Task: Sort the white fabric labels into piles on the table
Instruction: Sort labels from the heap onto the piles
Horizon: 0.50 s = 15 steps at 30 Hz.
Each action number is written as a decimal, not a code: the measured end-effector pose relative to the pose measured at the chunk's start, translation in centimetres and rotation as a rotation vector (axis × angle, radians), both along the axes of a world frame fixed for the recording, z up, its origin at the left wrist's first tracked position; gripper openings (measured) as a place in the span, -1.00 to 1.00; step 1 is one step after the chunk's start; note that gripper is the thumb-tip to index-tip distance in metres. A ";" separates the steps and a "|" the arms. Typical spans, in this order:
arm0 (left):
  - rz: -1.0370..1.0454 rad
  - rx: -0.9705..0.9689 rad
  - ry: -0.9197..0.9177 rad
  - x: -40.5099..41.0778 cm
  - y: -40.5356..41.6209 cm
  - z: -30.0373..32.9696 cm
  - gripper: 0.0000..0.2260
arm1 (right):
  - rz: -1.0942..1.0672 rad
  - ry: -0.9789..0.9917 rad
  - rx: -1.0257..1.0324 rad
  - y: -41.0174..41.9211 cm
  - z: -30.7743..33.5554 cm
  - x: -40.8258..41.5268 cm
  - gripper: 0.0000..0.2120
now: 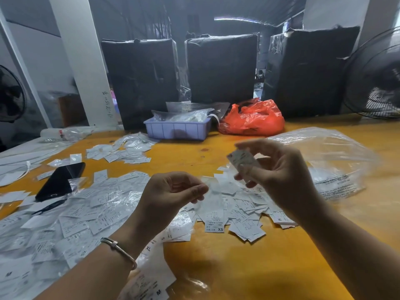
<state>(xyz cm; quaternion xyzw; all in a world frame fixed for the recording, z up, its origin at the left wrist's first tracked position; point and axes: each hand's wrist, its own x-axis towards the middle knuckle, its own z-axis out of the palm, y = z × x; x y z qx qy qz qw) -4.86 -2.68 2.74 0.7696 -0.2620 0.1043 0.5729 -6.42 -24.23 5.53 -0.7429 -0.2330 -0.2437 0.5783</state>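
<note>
Left hand [173, 191] raised over table [270, 267], fingers curled, pinching top of a long white label [213, 210] that hangs down w/ "XS" at its lower end. Bracelet [118, 250] on left wrist. Right hand [275, 169] higher and to the right, fingers curled, gripping a small white label [242, 160] between thumb and fingertips; blurred, print unreadable.

Label piles: big messy spread [75, 215] at left mixed w/ clear plastic sleeves, smaller heap [249, 215] below the hands, third cluster [121, 151] farther back left. Sizes S, M, XL readable on a few near left forearm.

Containers: lilac plastic tray [178, 129] at back centre, holding clear bags w/ contents too small to tell. Red plastic bag [253, 119] just beside tray on the right, knotted-looking, contents hidden. Large clear plastic bag [331, 161] lying crumpled right of right hand, partly behind it.

Other: black phone [60, 180] lying on labels at left. Three black wrapped boxes [220, 68] standing along back edge. Fan [376, 79] at far right, another fan [10, 96] at far left. White pillar [82, 61] behind table left.
</note>
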 end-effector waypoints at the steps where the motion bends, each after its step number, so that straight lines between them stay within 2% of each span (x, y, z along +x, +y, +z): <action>1: -0.009 0.005 -0.007 0.0 0.0 0.0 -0.87 | -0.009 -0.055 0.016 0.0 0.2 -0.2 -0.56; 3: -0.023 0.013 -0.022 -0.1 -0.1 0.0 -0.85 | -0.051 -0.145 0.003 0.1 0.5 -0.6 -0.49; 8: -0.021 0.051 -0.046 -0.2 -0.1 0.0 -0.81 | -0.059 -0.162 -0.056 0.9 0.9 -1.4 -0.78; 15: -0.022 0.079 -0.040 -0.3 -0.4 -0.2 -0.89 | 0.012 -0.164 -0.154 1.9 0.2 -1.7 -0.86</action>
